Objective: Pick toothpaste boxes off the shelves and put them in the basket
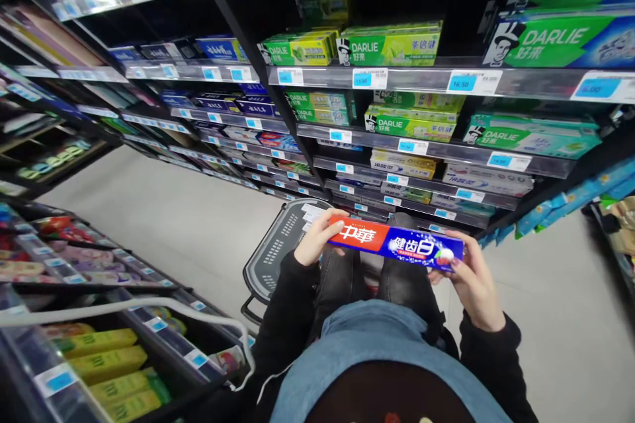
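Note:
I hold a long red and blue toothpaste box [397, 242] level in front of me, above my knees. My left hand [317, 238] grips its red end, fingers curled over the top edge. My right hand [471, 281] grips the blue end, fingers wrapped around it. Both sleeves are black. Directly ahead stands a shelf unit [421, 82] with green Darlie toothpaste boxes [391, 46] and price tags along the rails.
A dark shopping basket [282, 244] stands on the grey floor to my left front, with white items inside. More shelving [99, 344] with yellow boxes runs along my left. Another rack with packets [615, 211] is at the right. The aisle floor [173, 211] stretches ahead left.

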The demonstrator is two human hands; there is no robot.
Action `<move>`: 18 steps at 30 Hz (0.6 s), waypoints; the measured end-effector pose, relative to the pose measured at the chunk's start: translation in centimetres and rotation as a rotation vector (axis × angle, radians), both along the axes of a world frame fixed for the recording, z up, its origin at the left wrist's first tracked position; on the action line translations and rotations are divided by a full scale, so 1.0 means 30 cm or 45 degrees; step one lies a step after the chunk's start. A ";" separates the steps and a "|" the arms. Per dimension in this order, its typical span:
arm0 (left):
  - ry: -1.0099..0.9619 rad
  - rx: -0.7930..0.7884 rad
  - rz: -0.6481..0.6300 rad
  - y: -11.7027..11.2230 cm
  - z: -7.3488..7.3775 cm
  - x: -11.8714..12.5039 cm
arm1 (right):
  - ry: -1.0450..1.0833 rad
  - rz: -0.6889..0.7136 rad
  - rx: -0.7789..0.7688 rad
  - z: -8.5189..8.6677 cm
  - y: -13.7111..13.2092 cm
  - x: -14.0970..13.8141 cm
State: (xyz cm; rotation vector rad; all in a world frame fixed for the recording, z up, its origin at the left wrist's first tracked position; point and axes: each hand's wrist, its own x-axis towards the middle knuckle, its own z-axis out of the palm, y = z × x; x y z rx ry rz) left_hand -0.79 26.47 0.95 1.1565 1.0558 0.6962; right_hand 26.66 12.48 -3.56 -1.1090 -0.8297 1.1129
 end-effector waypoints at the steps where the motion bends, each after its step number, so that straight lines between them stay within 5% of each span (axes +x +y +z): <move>1: -0.055 0.009 -0.018 0.001 -0.010 -0.013 | -0.095 -0.006 0.051 -0.021 -0.015 0.005; 6: -0.252 -0.151 -0.032 -0.037 -0.106 -0.065 | -0.475 0.144 0.357 -0.117 -0.068 0.010; 12: -0.474 -0.478 0.694 -0.169 -0.290 -0.021 | -0.875 0.209 0.620 -0.230 -0.027 -0.095; 18: -0.491 -0.707 1.035 -0.233 -0.457 -0.074 | -0.920 0.494 0.620 -0.333 0.052 -0.241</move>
